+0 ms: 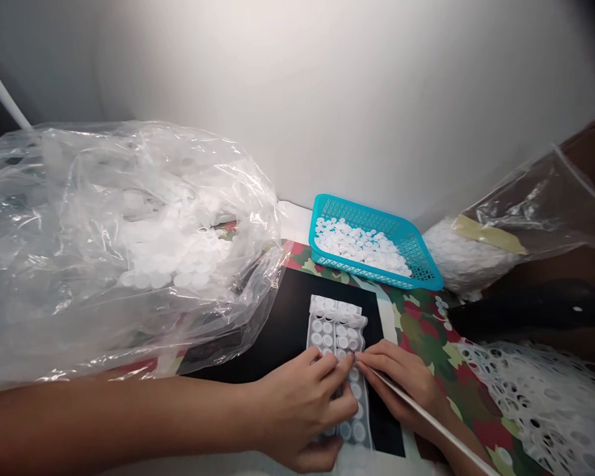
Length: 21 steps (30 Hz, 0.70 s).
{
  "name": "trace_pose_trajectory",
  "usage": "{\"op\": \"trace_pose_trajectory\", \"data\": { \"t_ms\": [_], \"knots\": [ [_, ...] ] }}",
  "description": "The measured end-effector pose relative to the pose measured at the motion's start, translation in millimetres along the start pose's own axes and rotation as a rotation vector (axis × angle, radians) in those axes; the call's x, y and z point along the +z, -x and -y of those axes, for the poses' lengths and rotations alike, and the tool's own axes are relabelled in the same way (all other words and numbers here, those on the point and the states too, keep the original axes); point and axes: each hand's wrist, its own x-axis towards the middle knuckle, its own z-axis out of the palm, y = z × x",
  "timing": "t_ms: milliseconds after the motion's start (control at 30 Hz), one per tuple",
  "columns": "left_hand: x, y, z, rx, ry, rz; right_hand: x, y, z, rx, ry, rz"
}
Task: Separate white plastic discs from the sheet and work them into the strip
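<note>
A clear plastic tray (pixel 336 322) stands lengthwise on a black mat, its rows filled with small round white caps (pixel 358 432). My left hand (pixel 307 403) reaches across the tray from the left, fingers curled and fingertips down among the caps; what they press or pinch is hidden. From the right, my right hand (pixel 406 380) meets it at the tray's right edge. Between its thumb and fingers runs a thin white strip (pixel 441 426), seen nearly edge-on and slanting down to the lower right. The fingertips of both hands almost touch.
A turquoise basket (pixel 377 277) of loose white discs stands behind the tray. On the left bulges a large clear bag (pixel 79 264) with white pieces inside. A second filled bag (pixel 466 258) and a heap of perforated white sheets (pixel 550 403) lie right, on camouflage-patterned cloth (pixel 421 324).
</note>
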Motion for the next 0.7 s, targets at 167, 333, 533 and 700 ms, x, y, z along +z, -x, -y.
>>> {"op": "trace_pose_trajectory", "data": {
  "t_ms": [167,333,533,700],
  "knots": [
    [1.4,-1.4,0.7,-0.001,0.029,-0.007,3.2,3.0,-3.2,-0.147,0.231,-0.052],
    [2.4,-0.6,0.5,-0.003,0.04,-0.009,6.2,9.0,-6.8,-0.192,0.312,0.011],
    [2.6,-1.1,0.7,-0.004,0.046,-0.016,4.3,6.8,-8.1,-0.199,0.363,0.022],
    [1.8,-1.0,0.5,-0.004,0.037,-0.021,6.5,8.7,-9.1,-0.168,0.395,0.012]
  ]
}}
